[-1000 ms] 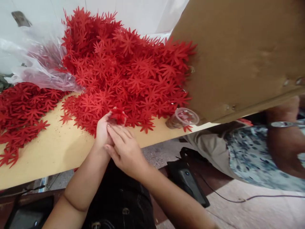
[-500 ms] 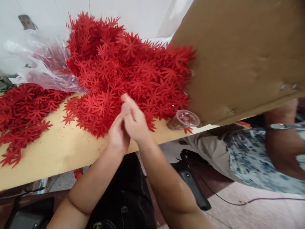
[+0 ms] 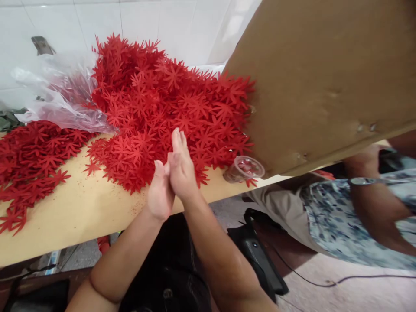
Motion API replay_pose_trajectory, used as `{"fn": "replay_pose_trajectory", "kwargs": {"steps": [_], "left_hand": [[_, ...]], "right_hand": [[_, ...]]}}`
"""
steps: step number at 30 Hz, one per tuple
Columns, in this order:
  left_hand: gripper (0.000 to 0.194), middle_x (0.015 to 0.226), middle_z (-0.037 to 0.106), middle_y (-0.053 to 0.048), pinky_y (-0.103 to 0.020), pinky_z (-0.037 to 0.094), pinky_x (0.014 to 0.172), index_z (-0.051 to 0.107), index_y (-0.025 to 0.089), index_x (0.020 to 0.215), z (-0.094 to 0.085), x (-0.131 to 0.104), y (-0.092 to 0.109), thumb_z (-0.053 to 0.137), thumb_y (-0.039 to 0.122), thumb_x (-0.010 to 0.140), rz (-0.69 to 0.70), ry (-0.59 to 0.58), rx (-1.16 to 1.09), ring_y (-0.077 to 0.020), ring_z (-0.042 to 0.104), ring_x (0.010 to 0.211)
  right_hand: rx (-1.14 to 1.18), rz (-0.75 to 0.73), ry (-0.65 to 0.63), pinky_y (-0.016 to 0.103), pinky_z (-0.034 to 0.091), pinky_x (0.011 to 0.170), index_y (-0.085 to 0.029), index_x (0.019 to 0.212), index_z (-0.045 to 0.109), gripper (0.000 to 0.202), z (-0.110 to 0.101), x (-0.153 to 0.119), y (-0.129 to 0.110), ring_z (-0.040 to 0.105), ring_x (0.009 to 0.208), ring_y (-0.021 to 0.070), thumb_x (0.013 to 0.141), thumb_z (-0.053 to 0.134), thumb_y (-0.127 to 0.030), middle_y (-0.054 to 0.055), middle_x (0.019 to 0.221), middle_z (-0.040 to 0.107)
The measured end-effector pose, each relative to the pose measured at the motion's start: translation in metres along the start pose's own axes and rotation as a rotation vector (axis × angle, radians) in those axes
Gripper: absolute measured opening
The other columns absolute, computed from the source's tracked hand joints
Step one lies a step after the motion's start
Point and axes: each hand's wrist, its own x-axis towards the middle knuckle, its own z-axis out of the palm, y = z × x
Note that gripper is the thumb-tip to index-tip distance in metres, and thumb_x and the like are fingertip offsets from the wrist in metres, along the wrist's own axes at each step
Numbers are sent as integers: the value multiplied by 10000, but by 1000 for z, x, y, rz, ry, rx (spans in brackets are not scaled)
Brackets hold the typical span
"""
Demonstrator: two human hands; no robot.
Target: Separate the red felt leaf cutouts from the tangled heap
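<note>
My left hand [image 3: 160, 189] and my right hand [image 3: 182, 171] meet palm against palm over the front edge of the table. The right hand's fingers are stretched out straight, pointing away from me. On the left hand the thumb stands up, and its flat palm rests along the right one; part of its fingers is hidden. Nothing shows between the palms, though the gap itself cannot be seen. Just beyond the hands lies a large heap of red star-shaped artificial leaves [image 3: 175, 104]. A clear plastic cup [image 3: 245, 170] with small reddish pieces inside stands to the right.
More red leaves [image 3: 39, 149] lie at the left on the pale table [image 3: 87, 216]. A clear plastic bag [image 3: 65, 104] sits behind them. A big brown board [image 3: 318, 86] rises at the right. Beyond it is a co-worker's arm [image 3: 373, 208] with a watch.
My hands have straightened from a cupped, rubbing pose into flat palms pressed together, fingers extended. The view has tilted slightly, and the co-worker's arm has shifted left.
</note>
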Motion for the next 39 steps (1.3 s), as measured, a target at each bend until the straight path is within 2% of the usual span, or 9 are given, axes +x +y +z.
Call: {"fn": "replay_pose_trajectory", "kwargs": {"steps": [3, 6, 8, 11, 15, 20, 24, 31, 39], "left_hand": [[576, 1246, 565, -54, -314, 359, 1053, 592, 175, 1047, -3, 7, 11, 181, 548, 894, 49, 86, -65, -182, 353, 1337], [538, 1247, 561, -67, -283, 357, 1049, 596, 158, 997, -9, 16, 11, 196, 505, 904, 73, 145, -110, -167, 397, 1307], [366, 1243, 560, -66, -257, 353, 1040, 600, 155, 982, -15, 19, 3, 343, 400, 896, 93, 201, -58, -153, 439, 1267], [221, 1138, 611, -34, -238, 390, 965, 610, 186, 990, -26, 17, -13, 582, 211, 773, 46, 269, 127, -128, 545, 1117], [159, 885, 663, -19, -244, 449, 792, 628, 175, 891, -29, 12, -22, 622, 185, 733, -95, 172, 204, -109, 610, 830], [81, 702, 611, 29, -198, 442, 667, 592, 162, 764, -27, 15, -19, 641, 145, 703, 39, 154, 349, -68, 548, 648], [63, 644, 588, 36, -173, 422, 615, 582, 166, 712, -33, 18, -15, 626, 122, 703, 192, 156, 528, -64, 523, 612], [35, 634, 612, 31, -185, 398, 591, 591, 179, 722, -39, 16, -12, 596, 147, 734, 245, 171, 726, -70, 510, 564], [45, 712, 608, 11, -196, 401, 620, 616, 183, 751, -45, 16, -8, 613, 228, 744, 298, 185, 861, -85, 533, 611]], "right_hand": [[63, -43, 49, 494, 168, 1164, -238, 1364, 336, 512, 11, -20, -9, 183, 1414, 209, 878, 326, -401, 60, 1484, 308], [270, 168, 154, 475, 305, 1119, -235, 1321, 370, 504, 17, -31, -7, 356, 1339, 206, 822, 408, -292, 83, 1429, 388], [441, 292, 204, 461, 359, 1091, -224, 1322, 346, 570, 13, -28, 1, 420, 1298, 208, 757, 424, -232, 92, 1417, 397], [544, 292, 208, 449, 348, 1102, -232, 1351, 292, 690, 0, -20, 12, 402, 1314, 198, 672, 396, -170, 70, 1442, 361], [506, 238, 166, 443, 324, 1112, -201, 1372, 265, 735, -12, -16, 14, 374, 1333, 176, 642, 328, -147, 69, 1439, 374], [446, 275, 250, 435, 333, 1101, -214, 1252, 413, 502, -11, -21, 8, 394, 1314, 184, 750, 409, -234, 82, 1389, 438], [426, 361, 292, 403, 412, 1033, -217, 1165, 470, 444, -16, -26, 9, 508, 1198, 184, 747, 550, -347, 102, 1276, 538], [548, 484, 27, 342, 529, 797, -196, 840, 589, 306, -25, -30, 14, 647, 849, 164, 653, 669, -425, 51, 912, 698], [569, 486, 141, 324, 529, 780, -196, 801, 580, 227, -15, -22, 21, 642, 791, 144, 672, 649, -370, 26, 833, 682]]}}
